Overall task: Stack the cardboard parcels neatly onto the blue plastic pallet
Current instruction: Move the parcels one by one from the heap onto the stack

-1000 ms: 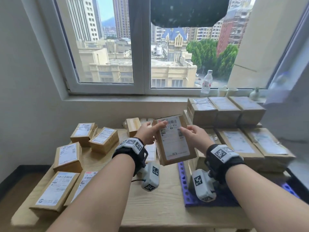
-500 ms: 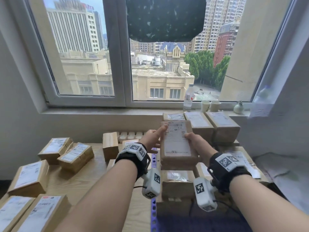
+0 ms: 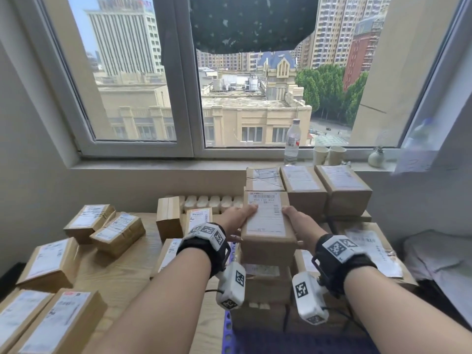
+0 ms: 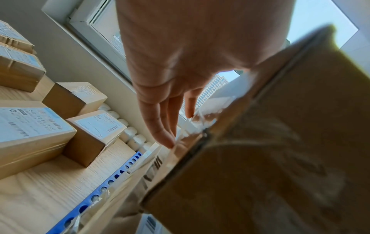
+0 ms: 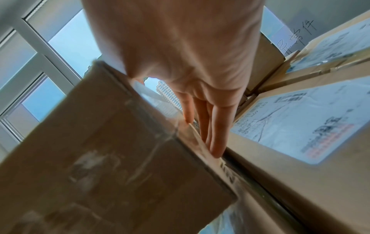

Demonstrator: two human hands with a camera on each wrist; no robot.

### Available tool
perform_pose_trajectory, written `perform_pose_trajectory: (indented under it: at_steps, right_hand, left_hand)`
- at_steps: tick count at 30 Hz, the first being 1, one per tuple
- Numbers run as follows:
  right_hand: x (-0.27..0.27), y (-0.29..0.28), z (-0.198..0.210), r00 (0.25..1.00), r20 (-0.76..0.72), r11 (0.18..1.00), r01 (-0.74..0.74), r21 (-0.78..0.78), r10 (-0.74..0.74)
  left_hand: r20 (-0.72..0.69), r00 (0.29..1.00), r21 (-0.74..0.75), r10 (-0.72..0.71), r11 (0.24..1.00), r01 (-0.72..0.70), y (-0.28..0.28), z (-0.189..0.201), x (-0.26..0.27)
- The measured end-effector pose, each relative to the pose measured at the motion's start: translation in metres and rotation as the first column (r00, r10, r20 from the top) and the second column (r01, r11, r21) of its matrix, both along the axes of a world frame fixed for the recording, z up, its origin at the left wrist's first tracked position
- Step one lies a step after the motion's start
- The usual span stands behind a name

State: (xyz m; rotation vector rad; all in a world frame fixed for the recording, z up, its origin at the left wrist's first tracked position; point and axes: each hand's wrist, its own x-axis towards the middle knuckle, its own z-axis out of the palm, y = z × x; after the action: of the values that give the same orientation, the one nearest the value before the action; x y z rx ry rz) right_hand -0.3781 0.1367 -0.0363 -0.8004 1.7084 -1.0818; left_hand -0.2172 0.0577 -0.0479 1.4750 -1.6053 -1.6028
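Note:
Both hands hold one cardboard parcel (image 3: 267,222) with a white label on top. My left hand (image 3: 239,217) grips its left side, thumb on the label, fingers (image 4: 160,126) straight down the side. On the other side my right hand (image 3: 296,221) does the same, its fingers (image 5: 217,134) running along the edge. The parcel lies flat on top of a stack of parcels (image 3: 265,282) standing on the blue plastic pallet (image 3: 227,325). Whether it rests fully on the stack I cannot tell. The pallet's perforated edge (image 4: 104,186) shows below the left hand.
Several loose parcels (image 3: 51,261) lie on the wooden table (image 3: 127,274) to the left, one standing upright (image 3: 168,218). Taller parcel stacks (image 3: 344,190) fill the pallet's back and right. A water bottle (image 3: 292,141) and cups (image 3: 329,155) stand on the windowsill.
The parcel went from tilted up over the table to lying flat on the pallet stack. Both hands travelled right and forward with it, and the view swung right.

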Motion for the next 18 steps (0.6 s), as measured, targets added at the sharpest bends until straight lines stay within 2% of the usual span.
perform_pose_trajectory:
  at_steps: [7,18]
  right_hand:
    - [0.003,-0.008,-0.008,0.998,-0.058,0.999,-0.001,0.049,0.004]
    - [-0.002,-0.01,-0.02,0.991,-0.135,0.994,0.004,0.113,0.011]
  left_hand:
    - [0.047,0.999,0.025,-0.003,1.0,0.002,-0.002,-0.008,0.001]
    - [0.034,0.999,0.057,-0.02,0.998,0.018,-0.005,-0.018,-0.005]
